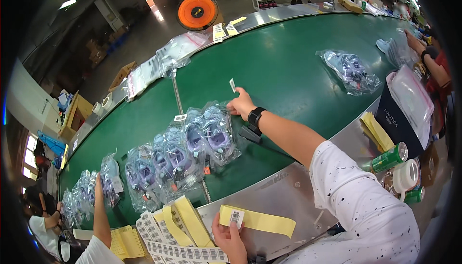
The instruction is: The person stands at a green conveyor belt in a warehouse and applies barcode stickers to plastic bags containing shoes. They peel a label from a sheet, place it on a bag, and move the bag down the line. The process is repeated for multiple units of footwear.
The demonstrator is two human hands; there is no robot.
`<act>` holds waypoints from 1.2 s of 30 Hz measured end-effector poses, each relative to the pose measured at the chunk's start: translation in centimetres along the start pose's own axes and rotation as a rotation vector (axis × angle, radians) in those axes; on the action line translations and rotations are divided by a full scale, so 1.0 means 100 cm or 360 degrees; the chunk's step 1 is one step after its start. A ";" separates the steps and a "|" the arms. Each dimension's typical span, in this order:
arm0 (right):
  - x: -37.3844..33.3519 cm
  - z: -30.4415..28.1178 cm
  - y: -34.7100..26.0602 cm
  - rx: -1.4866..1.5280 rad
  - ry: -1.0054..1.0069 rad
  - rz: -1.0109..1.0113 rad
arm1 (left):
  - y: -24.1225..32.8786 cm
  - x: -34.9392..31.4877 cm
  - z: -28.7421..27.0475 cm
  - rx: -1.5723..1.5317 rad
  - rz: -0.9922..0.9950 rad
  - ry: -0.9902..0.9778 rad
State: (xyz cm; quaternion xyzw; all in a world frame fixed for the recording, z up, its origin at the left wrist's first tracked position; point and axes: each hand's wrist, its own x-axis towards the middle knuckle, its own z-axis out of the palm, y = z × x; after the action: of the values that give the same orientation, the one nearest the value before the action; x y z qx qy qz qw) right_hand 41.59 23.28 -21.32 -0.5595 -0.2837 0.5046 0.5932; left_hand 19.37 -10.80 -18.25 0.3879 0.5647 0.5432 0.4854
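My left hand [230, 240] is closed on a yellow backing strip [269, 222], its thumb beside a white barcode label [236, 217] near the strip's end. Stretched out over the green belt, my right hand [242, 103] has a small white label [232, 85] at a fingertip. Its other fingers are bent at the edge of a clear bag of light-blue and purple shoes [216, 134]; whether they grip the plastic, I cannot tell. Another white label [180, 117] lies on the neighbouring bagged pair [174, 155]. A third bagged pair [141, 171] sits farther left.
Label sheets [163, 235] lie along the near metal edge. A co-worker's arm [100, 211] reaches among bagged shoes at left. Another bagged pair [353, 69] rests at right, near a second worker's arm [435, 66]. Green cans [390, 157] and a white cup [405, 175] stand beside my right arm.
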 end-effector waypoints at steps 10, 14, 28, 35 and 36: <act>-0.005 -0.046 -0.031 -0.0093 -0.0127 -0.0027 | -0.004 -0.002 0.003 -0.0046 -0.0036 0.0005; 0.024 -0.052 -0.044 -0.0013 -0.0163 0.0199 | -0.007 -0.002 0.007 0.0013 -0.0062 0.0022; 0.039 -0.025 -0.015 0.0098 -0.0456 0.0736 | -0.016 -0.003 -0.005 -0.0005 -0.0067 -0.0015; 0.049 -0.026 -0.005 -0.0223 -0.0336 0.0359 | -0.004 -0.005 0.014 -0.0021 -0.0082 0.0008; 0.041 -0.023 -0.009 -0.0321 -0.0340 0.0235 | -0.003 -0.005 0.016 -0.0117 -0.0120 0.0073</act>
State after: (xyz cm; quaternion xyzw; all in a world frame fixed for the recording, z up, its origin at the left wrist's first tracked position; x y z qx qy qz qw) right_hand 45.28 26.28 -21.85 -0.5786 -0.3527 0.5723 0.4618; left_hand 21.04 -10.96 -18.37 0.3357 0.5695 0.5536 0.5064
